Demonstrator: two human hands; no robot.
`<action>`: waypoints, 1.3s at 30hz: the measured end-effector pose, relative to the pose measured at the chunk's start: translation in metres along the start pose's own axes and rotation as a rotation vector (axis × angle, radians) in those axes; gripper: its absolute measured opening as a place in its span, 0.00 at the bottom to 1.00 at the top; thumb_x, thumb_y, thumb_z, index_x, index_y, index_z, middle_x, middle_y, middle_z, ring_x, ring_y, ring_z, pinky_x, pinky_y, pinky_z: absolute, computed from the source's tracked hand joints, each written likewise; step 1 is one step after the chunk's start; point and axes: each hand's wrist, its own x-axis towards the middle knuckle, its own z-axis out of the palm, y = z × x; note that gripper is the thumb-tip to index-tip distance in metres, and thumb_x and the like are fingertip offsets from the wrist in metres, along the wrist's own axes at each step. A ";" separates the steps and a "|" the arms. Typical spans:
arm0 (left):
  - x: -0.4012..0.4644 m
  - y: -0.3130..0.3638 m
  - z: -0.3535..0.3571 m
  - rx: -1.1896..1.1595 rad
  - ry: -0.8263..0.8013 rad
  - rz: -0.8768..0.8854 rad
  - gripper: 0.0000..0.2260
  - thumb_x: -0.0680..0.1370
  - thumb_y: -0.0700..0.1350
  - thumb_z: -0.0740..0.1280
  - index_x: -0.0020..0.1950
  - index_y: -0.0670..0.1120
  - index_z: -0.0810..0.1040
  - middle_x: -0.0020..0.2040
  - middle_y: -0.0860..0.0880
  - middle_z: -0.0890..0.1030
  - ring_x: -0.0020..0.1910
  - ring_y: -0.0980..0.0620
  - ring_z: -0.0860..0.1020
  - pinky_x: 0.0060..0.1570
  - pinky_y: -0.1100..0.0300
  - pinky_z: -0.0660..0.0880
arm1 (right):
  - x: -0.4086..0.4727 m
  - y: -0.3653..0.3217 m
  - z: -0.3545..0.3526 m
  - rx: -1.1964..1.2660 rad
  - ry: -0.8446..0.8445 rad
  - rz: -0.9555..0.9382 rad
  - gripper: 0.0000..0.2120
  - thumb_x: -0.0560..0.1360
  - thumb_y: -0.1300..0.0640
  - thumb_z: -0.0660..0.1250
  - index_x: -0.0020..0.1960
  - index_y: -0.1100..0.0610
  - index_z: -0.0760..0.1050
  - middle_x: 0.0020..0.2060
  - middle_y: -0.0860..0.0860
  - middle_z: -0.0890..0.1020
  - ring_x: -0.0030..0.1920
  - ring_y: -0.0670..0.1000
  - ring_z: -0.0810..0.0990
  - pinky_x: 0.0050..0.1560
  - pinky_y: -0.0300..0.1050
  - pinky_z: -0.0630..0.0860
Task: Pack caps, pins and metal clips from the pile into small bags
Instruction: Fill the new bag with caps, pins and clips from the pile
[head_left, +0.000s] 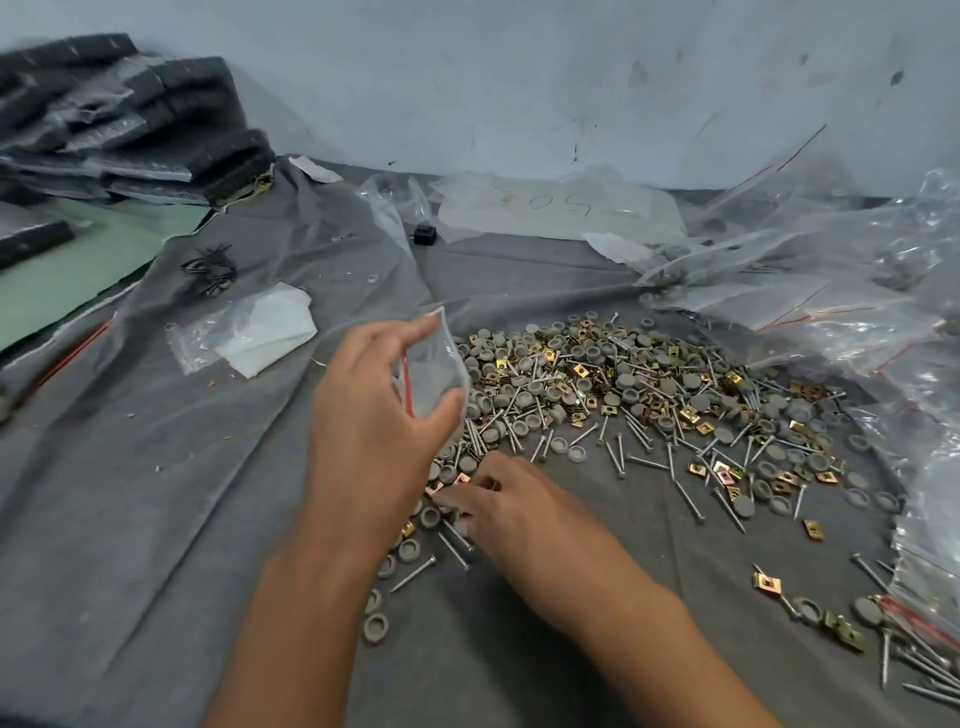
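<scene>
A wide pile (639, 395) of grey round caps, silver pins and gold metal clips lies on the grey cloth (156, 467). My left hand (369, 421) holds a small clear zip bag (434, 364) with a red seal line, raised above the pile's near-left edge. Below it, my right hand (498, 504) rests low on the cloth at the pile's edge. Its fingertips pinch at gold clips (435, 487) and caps there. Whether a piece is lifted between the fingers is hidden by the hand.
Filled clear bags (841, 291) are heaped along the right side and back. A few empty small bags (244, 332) lie to the left, with black wire pieces (208, 270) beyond. Dark bundles in plastic (119, 130) are stacked at the back left by the wall.
</scene>
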 end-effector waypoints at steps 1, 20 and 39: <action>0.000 -0.001 0.001 0.002 -0.007 0.004 0.26 0.71 0.44 0.77 0.69 0.53 0.77 0.59 0.56 0.76 0.41 0.61 0.69 0.51 0.58 0.75 | 0.001 -0.001 0.001 -0.013 -0.006 0.005 0.16 0.82 0.51 0.62 0.70 0.45 0.72 0.58 0.49 0.69 0.59 0.52 0.71 0.55 0.51 0.77; -0.006 0.006 0.006 0.041 -0.159 -0.027 0.25 0.70 0.42 0.78 0.66 0.53 0.79 0.60 0.55 0.78 0.47 0.57 0.74 0.54 0.63 0.70 | -0.008 0.006 -0.019 0.348 -0.016 0.259 0.09 0.77 0.54 0.71 0.52 0.45 0.73 0.47 0.45 0.77 0.48 0.48 0.77 0.50 0.47 0.76; -0.014 0.007 0.027 0.030 -0.297 0.064 0.24 0.70 0.43 0.73 0.66 0.54 0.79 0.59 0.57 0.77 0.58 0.59 0.75 0.60 0.59 0.73 | -0.002 0.008 -0.045 0.396 0.625 0.069 0.14 0.70 0.60 0.79 0.54 0.52 0.85 0.48 0.40 0.84 0.49 0.34 0.81 0.52 0.26 0.71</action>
